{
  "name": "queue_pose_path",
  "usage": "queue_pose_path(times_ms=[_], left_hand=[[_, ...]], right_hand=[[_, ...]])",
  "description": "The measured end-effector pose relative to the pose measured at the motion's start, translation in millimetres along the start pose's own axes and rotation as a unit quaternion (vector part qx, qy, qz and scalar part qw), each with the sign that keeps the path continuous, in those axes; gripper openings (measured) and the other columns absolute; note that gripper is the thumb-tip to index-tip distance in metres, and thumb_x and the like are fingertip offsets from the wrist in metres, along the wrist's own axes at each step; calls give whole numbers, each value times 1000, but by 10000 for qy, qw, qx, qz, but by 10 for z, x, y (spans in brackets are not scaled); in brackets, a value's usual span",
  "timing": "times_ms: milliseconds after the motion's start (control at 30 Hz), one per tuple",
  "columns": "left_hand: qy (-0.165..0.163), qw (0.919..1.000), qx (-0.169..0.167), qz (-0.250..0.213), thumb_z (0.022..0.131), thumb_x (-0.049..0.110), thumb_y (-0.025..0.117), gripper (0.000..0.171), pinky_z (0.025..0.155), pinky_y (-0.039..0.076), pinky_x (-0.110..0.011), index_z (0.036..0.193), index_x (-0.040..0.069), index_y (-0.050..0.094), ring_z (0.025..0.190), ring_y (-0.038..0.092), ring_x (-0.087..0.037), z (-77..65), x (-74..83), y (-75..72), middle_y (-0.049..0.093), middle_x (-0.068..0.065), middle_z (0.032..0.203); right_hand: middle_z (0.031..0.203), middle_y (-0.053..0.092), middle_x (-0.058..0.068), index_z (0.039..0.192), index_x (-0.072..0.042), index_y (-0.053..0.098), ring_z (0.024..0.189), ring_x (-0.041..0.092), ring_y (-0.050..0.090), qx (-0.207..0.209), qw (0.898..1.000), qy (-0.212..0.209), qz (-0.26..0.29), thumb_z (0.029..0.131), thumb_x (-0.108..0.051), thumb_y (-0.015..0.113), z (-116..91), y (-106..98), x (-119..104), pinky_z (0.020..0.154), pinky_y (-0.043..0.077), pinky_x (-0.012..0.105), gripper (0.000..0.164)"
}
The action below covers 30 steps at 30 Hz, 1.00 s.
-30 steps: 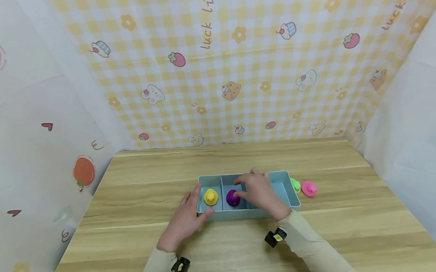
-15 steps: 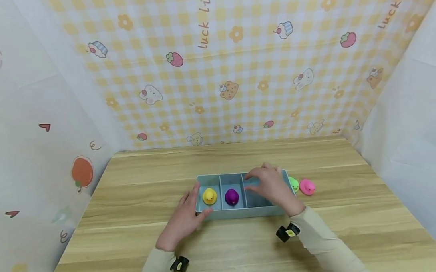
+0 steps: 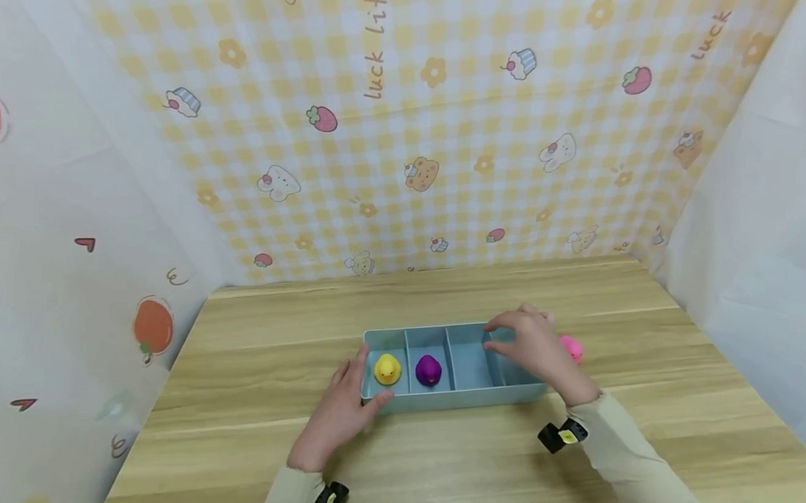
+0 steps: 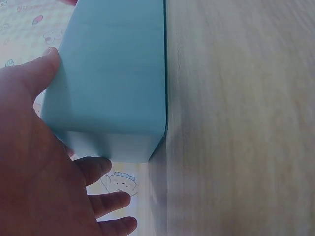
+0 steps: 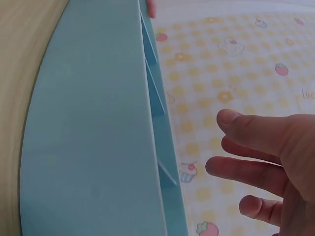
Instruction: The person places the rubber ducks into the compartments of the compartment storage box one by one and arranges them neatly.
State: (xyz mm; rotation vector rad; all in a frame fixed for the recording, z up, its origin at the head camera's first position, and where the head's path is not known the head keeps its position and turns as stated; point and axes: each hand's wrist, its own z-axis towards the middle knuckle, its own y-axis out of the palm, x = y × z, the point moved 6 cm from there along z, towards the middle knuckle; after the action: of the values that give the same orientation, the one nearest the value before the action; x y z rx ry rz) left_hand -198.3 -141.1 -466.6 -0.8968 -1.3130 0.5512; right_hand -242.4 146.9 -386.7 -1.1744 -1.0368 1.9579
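A blue divided box (image 3: 458, 400) is set lengthwise on a wood-grain worktop (image 3: 279, 344), its left end touched by the left hand (image 3: 338, 413), whose fingers are laid along the end wall and whose thumb is rested at the near rim. The right hand (image 3: 531, 345) is held over the box's right end, nothing grasped, thumb and fingers parted. A yellow toy duck (image 3: 387, 369) is seated in the leftmost compartment and a purple toy duck (image 3: 429, 370) in the one beside it. A pink toy duck (image 3: 571, 348), partly hidden by the right hand, is seen just beyond the box's right end. The worktop is backed by a yellow-checked cloth (image 3: 373, 152) printed with cupcakes and strawberries.
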Motion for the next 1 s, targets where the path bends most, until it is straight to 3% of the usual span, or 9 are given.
queue_pose_path(times_ms=[333, 700, 767, 867, 1000], left_hand=[[-28, 10000, -22, 77, 90, 53, 57, 90, 103, 35, -63, 155, 16, 7, 141, 24, -43, -4, -36, 6, 24, -9, 157], [-61, 9999, -64, 61, 90, 54, 57, 90, 102, 36, -63, 155, 18, 7, 141, 25, -42, -3, -23, 20, 29, -12, 156], [-72, 10000, -58, 19, 90, 53, 57, 90, 103, 35, -64, 155, 18, 7, 141, 24, -42, -2, -21, 20, 28, -12, 156], [-102, 9999, -64, -34, 90, 52, 58, 90, 103, 35, -63, 155, 18, 7, 142, 24, -42, -1, -17, 15, 28, -11, 156], [-113, 9999, -87, -17, 90, 51, 58, 89, 103, 35, -63, 155, 18, 7, 142, 24, -42, 7, -11, 15, 29, -12, 156]], right_hand=[[96, 75, 3, 95, -15, 76, 80, 25, 53, 186, 9996, 143, -172, 72, -22, 83, -125, -150, 321, 67, 17, 36, 25], [96, 74, 7, 96, -13, 76, 82, 26, 53, 62, 9960, 823, -343, 74, -24, 81, -327, -350, 686, 66, 18, 40, 25], [97, 74, 8, 96, -13, 75, 82, 29, 54, 22, 9954, 893, -346, 75, -24, 81, -354, -383, 745, 66, 19, 41, 24], [101, 73, 11, 97, -12, 75, 97, 45, 58, -38, 9947, 964, -365, 78, -24, 79, -393, -422, 841, 66, 21, 41, 23], [105, 72, 13, 99, -13, 74, 96, 42, 59, -79, 9935, 1041, -464, 80, -27, 77, -455, -447, 977, 66, 22, 41, 24]])
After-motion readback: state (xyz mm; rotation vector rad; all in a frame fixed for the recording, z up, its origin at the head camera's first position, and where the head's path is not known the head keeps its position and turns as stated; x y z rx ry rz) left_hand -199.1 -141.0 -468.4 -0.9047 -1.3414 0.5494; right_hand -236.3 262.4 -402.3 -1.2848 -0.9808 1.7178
